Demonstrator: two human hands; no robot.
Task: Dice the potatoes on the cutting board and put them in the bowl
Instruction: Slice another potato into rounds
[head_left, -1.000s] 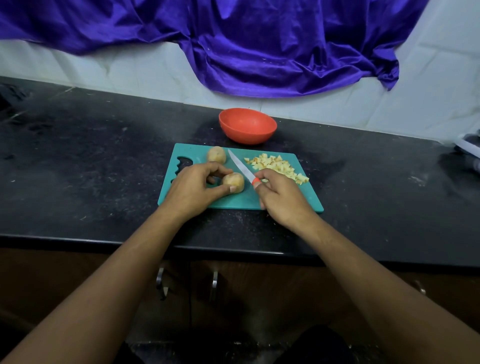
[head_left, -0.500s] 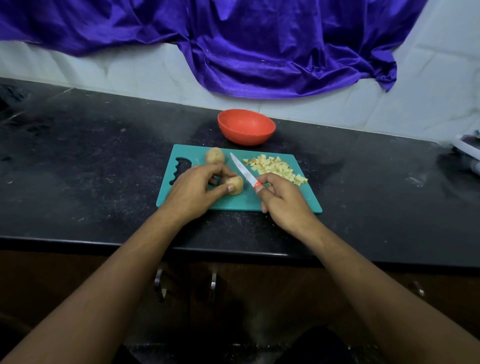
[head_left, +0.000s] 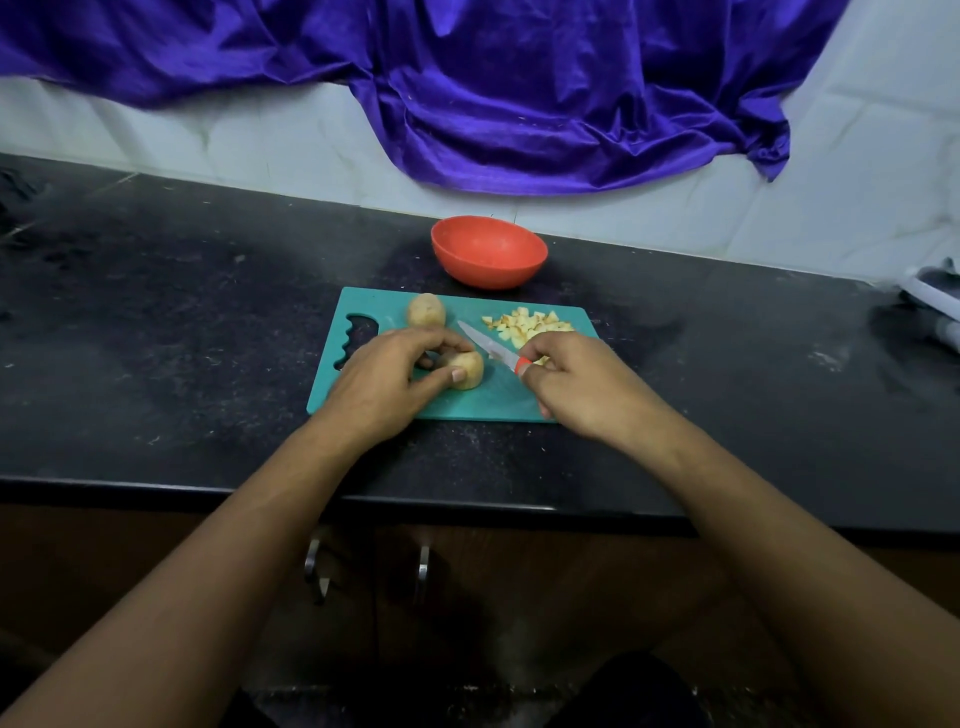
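Our left hand pinches a potato mid cutting board. Our right hand grips the knife, blade just beside it. We should tuck fingertips back (the thumb sits close) before slicing. Diced pieces fill the board's far right corner. The bowl waits behind, on a black counter under purple cloth.

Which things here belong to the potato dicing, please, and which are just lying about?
Job: teal cutting board, held potato, left hand, whole potato, diced potato, knife, right hand, red bowl.
Lying about: purple cloth, white object at right edge.
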